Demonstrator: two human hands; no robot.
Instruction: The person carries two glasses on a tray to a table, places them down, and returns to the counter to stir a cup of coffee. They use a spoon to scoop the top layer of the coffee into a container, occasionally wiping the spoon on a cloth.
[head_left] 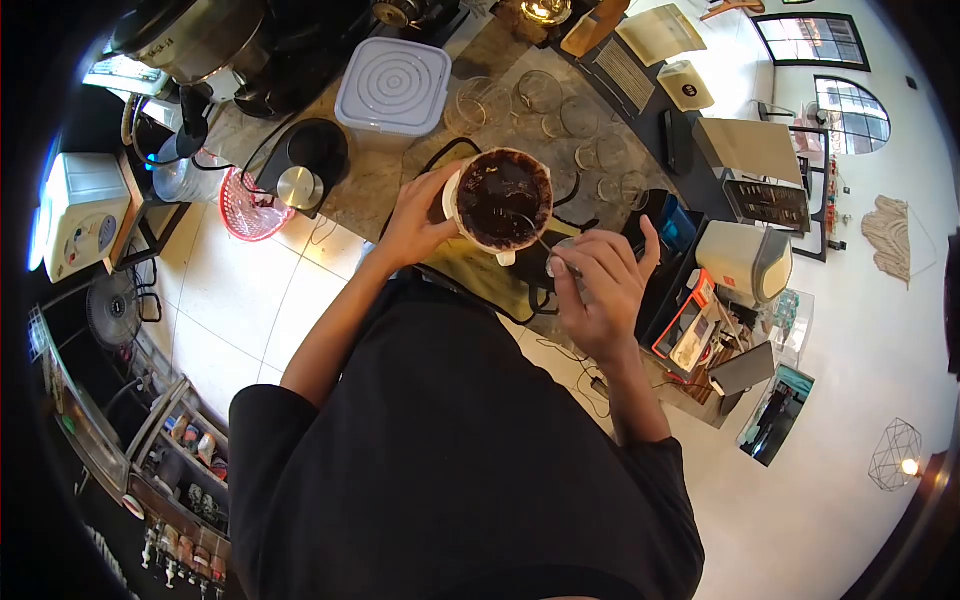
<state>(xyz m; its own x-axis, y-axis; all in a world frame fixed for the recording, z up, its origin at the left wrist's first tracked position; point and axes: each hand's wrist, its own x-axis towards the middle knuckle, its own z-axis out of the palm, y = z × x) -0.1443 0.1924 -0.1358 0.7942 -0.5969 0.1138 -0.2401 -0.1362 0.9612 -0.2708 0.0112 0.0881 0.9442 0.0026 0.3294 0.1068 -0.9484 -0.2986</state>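
A white coffee dripper with a filter in it is in the middle of the head view, tilted toward me. Dark, wet coffee grounds fill it and cling up its inner wall. My left hand is closed around the dripper's left side. A thin metal spoon reaches over the near right rim into the grounds. My right hand pinches the spoon's handle between thumb and fingers, with the little finger raised. A yellowish cloth lies on the counter below the dripper.
Several clear glasses stand just beyond the dripper. A lidded white container is behind my left hand, with a black grinder or scale-like device beside it. At right are a dark tray and a white bin. A red basket sits left.
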